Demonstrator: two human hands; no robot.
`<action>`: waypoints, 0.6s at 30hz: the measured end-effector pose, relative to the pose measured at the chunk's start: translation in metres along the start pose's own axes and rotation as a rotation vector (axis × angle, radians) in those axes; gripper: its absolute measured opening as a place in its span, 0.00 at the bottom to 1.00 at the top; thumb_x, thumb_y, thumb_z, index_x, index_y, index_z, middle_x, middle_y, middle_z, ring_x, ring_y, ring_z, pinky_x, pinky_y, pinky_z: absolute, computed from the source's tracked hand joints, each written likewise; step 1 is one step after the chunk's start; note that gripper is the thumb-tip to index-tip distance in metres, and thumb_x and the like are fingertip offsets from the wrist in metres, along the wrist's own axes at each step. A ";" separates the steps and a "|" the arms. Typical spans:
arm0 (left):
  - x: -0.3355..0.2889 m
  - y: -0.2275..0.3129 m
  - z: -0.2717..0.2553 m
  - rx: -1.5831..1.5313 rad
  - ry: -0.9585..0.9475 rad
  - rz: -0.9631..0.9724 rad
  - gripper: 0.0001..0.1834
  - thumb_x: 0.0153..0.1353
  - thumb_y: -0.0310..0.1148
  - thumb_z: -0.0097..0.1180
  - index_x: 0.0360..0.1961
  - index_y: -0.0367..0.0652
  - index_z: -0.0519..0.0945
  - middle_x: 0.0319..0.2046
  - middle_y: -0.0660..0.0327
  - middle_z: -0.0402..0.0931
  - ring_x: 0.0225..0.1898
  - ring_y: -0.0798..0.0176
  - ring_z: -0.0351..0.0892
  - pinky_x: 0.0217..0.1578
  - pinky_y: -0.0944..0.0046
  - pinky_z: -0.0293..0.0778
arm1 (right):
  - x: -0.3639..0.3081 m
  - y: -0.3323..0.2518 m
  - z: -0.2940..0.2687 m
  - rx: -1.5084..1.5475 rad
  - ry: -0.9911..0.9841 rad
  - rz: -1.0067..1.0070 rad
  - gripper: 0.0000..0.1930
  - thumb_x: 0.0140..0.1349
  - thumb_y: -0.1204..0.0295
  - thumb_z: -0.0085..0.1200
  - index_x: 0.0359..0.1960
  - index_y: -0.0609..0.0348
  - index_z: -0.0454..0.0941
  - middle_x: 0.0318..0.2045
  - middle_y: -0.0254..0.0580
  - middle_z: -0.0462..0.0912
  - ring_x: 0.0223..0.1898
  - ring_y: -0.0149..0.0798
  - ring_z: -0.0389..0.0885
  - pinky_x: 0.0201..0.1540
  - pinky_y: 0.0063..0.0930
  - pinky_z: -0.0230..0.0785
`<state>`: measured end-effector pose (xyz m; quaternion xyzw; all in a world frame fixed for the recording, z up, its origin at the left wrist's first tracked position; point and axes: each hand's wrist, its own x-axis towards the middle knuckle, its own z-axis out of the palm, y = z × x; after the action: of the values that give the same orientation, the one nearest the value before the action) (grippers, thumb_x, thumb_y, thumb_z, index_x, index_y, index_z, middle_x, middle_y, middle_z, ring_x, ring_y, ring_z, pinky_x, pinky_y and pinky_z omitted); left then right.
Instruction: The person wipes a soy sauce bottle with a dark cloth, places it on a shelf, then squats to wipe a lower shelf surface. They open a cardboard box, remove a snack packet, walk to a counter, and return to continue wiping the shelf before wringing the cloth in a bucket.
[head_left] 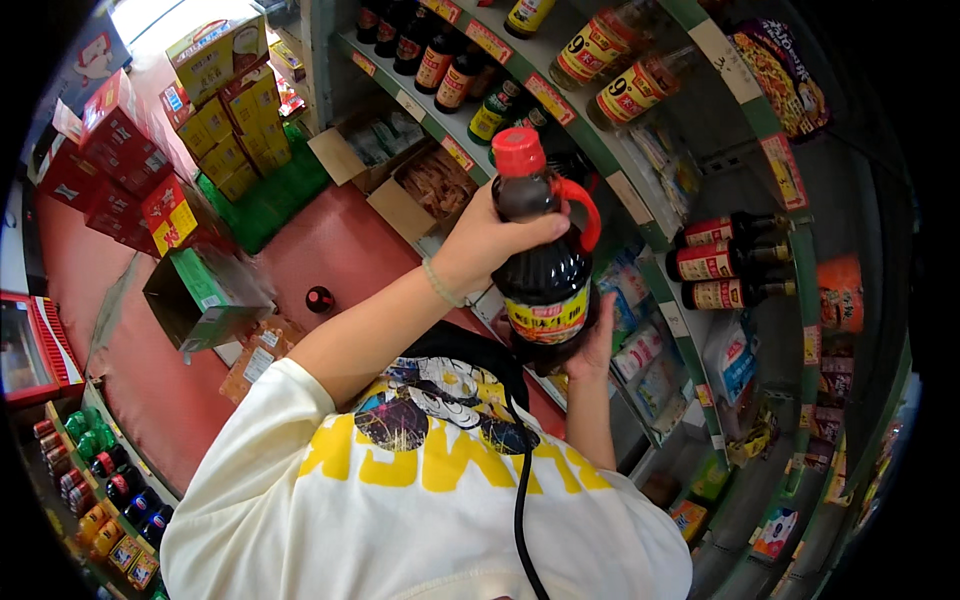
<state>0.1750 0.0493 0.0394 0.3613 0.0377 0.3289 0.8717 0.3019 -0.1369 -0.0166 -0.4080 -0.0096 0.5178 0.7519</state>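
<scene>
Fingers [540, 231] around a glossy dark, red-capped bottle [541, 272]

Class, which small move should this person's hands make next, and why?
Probably shift the left hand onto the red handle while the right hand steadies the dark bottle: the left wraps its upper part, the right is at its lower side, and the handle looks free.

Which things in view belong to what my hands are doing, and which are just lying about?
In use:
dark red-capped bottle
left hand, gripping below its cap
right hand, at its lower part

Lying about:
red boxes
yellow boxes
purple packet
</scene>
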 end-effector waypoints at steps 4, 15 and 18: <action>-0.005 0.017 -0.015 -0.034 -0.143 0.063 0.25 0.45 0.30 0.65 0.45 0.40 0.69 0.39 0.58 0.75 0.43 0.64 0.73 0.48 0.63 0.67 | 0.006 0.000 0.014 0.092 -0.044 0.136 0.35 0.57 0.40 0.43 0.57 0.55 0.66 0.54 0.46 0.71 0.54 0.50 0.69 0.57 0.50 0.59; -0.021 0.059 -0.048 -0.067 0.219 0.371 0.31 0.55 0.46 0.52 0.54 0.37 0.62 0.54 0.50 0.66 0.58 0.51 0.63 0.59 0.52 0.60 | 0.027 0.007 0.096 -0.272 -0.291 -0.183 0.36 0.51 0.52 0.56 0.58 0.59 0.62 0.55 0.46 0.69 0.56 0.43 0.69 0.59 0.38 0.60; -0.037 0.051 -0.076 -0.354 0.347 0.230 0.19 0.59 0.42 0.50 0.44 0.37 0.73 0.41 0.53 0.77 0.42 0.57 0.77 0.48 0.58 0.71 | 0.043 0.002 0.118 -0.620 -0.449 -0.619 0.43 0.44 0.60 0.63 0.61 0.59 0.53 0.57 0.44 0.63 0.59 0.41 0.61 0.61 0.34 0.52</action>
<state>0.0949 0.1000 0.0105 0.1434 0.0872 0.4843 0.8587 0.2688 -0.0314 0.0431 -0.4689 -0.4458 0.3178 0.6931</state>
